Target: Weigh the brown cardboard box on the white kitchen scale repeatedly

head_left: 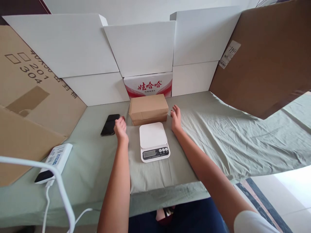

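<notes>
On cloth-covered table (218, 136): brown parcel (148, 108) behind white scale (153, 140), touching neither hand. Left hand (120, 127), right hand (176, 118) flank it, fingers open, empty. Step judged: reach-to-grasp; next needs two-sided grip, lift clear.

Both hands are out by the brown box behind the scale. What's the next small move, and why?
Probably close both hands onto the ends of the brown box. The left hand and right hand sit open on either side of it, neither gripping it yet. The box rests on the cloth just behind the white scale, whose platform is bare, and the black phone lies clear to the left.
</notes>
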Demonstrator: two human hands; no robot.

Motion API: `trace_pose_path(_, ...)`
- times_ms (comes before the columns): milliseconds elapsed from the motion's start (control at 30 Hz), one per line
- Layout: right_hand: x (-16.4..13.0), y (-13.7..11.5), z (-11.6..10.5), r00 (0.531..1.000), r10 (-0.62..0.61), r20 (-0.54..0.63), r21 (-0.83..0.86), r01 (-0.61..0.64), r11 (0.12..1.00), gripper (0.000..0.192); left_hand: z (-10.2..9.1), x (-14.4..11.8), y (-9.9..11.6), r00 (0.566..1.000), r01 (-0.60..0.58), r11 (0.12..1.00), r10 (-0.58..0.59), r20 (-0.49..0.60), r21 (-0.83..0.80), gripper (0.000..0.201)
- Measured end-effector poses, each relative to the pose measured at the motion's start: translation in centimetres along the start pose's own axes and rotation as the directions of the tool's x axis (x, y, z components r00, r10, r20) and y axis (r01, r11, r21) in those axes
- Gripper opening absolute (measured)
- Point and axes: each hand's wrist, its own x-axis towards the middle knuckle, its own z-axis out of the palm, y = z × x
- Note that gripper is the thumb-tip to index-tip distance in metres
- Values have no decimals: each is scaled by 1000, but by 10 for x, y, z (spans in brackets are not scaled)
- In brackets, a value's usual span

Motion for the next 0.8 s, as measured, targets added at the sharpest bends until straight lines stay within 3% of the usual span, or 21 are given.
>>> trace_pose_path(300, -6, -13, 10, 956, -114, 271, 56, 103, 993, 52, 12, -8, -11, 990, 79, 993, -89, 111, 85, 65)
trace_pose_path(633, -6, -14, 9, 961, -81, 263, 22, 77, 997, 59, 9, -8, -14, 992, 45, 997, -52, 116, 67, 66)
trace_pose_path(800, -7, -16, 8, 964, -75, 255, 3, 77, 997, 59, 11, -7, -13, 989, 89, 992, -98, 110, 86, 65)
